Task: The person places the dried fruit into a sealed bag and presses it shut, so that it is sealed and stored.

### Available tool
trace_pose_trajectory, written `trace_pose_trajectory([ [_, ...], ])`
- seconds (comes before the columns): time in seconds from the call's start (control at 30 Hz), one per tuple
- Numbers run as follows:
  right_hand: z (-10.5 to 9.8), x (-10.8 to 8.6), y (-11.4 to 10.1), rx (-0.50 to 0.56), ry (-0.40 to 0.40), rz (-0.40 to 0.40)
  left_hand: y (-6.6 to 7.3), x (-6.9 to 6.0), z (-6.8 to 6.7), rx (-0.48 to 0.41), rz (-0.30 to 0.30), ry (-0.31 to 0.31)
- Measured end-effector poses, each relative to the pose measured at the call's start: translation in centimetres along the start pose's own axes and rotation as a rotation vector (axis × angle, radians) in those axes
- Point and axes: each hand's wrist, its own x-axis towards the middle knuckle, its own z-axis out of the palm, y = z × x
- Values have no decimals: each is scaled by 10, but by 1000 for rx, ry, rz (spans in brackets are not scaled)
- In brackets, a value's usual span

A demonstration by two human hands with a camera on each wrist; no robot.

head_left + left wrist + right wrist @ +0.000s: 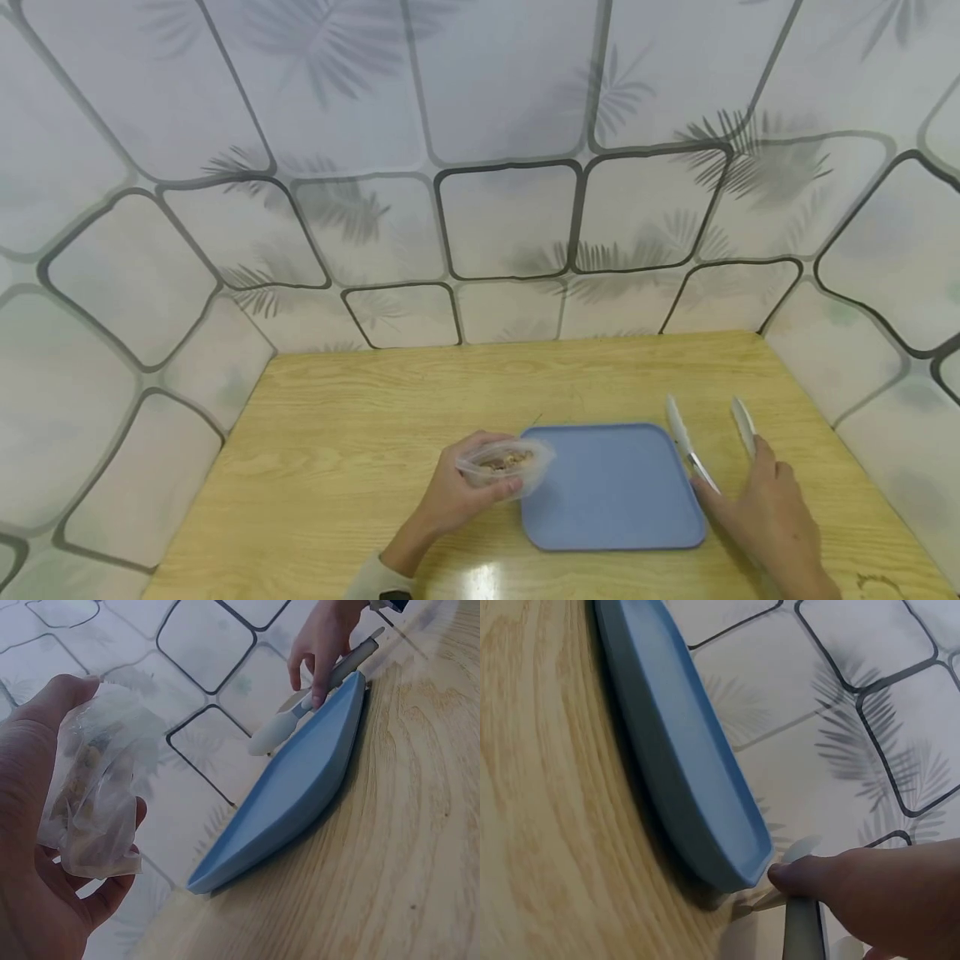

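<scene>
My left hand (459, 493) holds a clear plastic bag (101, 787) of small brown and tan pieces, whose kind I cannot make out. Thumb and fingers lie on either side of the bag, which is above the left edge of a blue tray (611, 487). On the tray's right side, my right hand (776, 517) grips a pair of tongs (684, 437) with light tips and a grey handle. The tongs' two arms are spread apart and point away from me. In the right wrist view, the thumb (817, 877) rests on the grey handle (802, 930).
The tray lies flat on a wood-grain table (352, 450). A patterned wall covering (502, 221) with leaf shapes surrounds the table at the back and both sides. A dark mark (879, 581) shows on the table at the front right.
</scene>
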Motion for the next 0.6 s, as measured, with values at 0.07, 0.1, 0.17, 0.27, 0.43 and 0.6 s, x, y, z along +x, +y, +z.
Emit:
trace_pose_trajectory([
  [0.07, 0, 1, -1, 0, 9, -4, 1, 0, -1, -4, 1, 0],
  [0.1, 0, 1, -1, 0, 11, -6, 1, 0, -1, -3, 4, 1],
  [0.17, 0, 2, -2, -11, 30, -12, 2, 1, -1, 2, 10, 3],
  [0.27, 0, -1, -10, 5, 129, -55, 3, 1, -2, 8, 21, 2],
  [0.43, 0, -13, -53, 224, 358, -381, 8, 0, -3, 13, 40, 10],
  [0.6, 8, -24, -99, 473, 352, -767, 11, 0, -1, -33, 44, -2],
])
